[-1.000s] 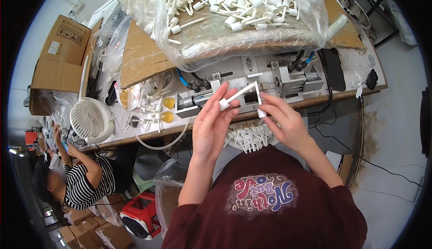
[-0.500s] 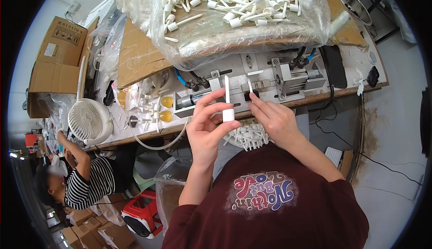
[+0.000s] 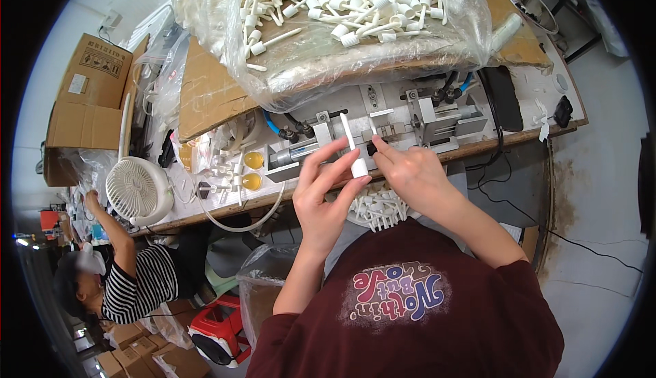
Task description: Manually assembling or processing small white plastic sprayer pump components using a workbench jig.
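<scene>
The left hand (image 3: pixel 322 200) pinches a capped white stick (image 3: pixel 359 167) by its cap between thumb and fingers, stem pointing up toward the bench's back edge. The right hand (image 3: pixel 417 176) has its fingertips at the lower end of a second white stick (image 3: pixel 373 126), over the metal fixture (image 3: pixel 447 120) along the bench's front edge — whether it grips or merely presses, I can't quite tell, as the fingers hide the contact.

Left of the fixture sit two yellow round pieces (image 3: pixel 253 170); a white fan (image 3: pixel 139 191) stands farther left at the front edge. Toward the back edge, a clear plastic bag (image 3: pixel 342 71) on cardboard (image 3: pixel 213 98) holds a heap of similar sticks (image 3: pixel 342 2) — more (image 3: pixel 379 208) lie below the front edge, before the person's body.
</scene>
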Tool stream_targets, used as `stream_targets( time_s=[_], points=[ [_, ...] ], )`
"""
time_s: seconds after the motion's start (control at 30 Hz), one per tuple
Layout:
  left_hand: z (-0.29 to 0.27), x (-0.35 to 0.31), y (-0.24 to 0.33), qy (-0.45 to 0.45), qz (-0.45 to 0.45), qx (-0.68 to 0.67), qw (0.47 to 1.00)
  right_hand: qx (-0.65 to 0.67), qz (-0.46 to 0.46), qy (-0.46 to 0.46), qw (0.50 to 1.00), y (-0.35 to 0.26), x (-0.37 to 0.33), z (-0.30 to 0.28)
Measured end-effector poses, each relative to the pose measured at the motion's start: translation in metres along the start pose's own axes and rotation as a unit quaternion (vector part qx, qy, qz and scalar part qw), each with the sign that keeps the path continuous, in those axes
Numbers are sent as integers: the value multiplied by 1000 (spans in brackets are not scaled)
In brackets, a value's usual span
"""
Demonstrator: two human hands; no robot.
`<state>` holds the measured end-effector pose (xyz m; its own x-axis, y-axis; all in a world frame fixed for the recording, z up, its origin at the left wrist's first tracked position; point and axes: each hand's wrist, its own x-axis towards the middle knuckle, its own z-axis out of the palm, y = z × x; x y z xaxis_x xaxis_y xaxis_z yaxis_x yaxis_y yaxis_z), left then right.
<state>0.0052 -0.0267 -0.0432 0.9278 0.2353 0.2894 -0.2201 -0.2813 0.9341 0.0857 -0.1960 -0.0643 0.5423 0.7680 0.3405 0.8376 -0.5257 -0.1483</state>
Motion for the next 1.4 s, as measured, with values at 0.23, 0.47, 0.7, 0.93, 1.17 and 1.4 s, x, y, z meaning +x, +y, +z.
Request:
stream_targets(
  time_s=[0.23,0.47,0.7,0.93,1.17,1.4],
  points=[
    [12,-4,-17,-16,139,235,962,51,38,221,973,39,69,-48],
    [35,-2,-42,-80,203,402,889,-189,-27,205,960,92,154,-40],
    [38,6,-39,-83,193,402,891,-65,16,177,982,103,157,-37],
    [36,4,-42,-78,172,382,905,277,155,229,920,116,144,-68],
    [31,19,-21,-27,100,200,974,626,234,317,673,164,122,-60],
    [33,73,1,78,125,77,986,728,193,315,577,166,127,-58]
  ],
)
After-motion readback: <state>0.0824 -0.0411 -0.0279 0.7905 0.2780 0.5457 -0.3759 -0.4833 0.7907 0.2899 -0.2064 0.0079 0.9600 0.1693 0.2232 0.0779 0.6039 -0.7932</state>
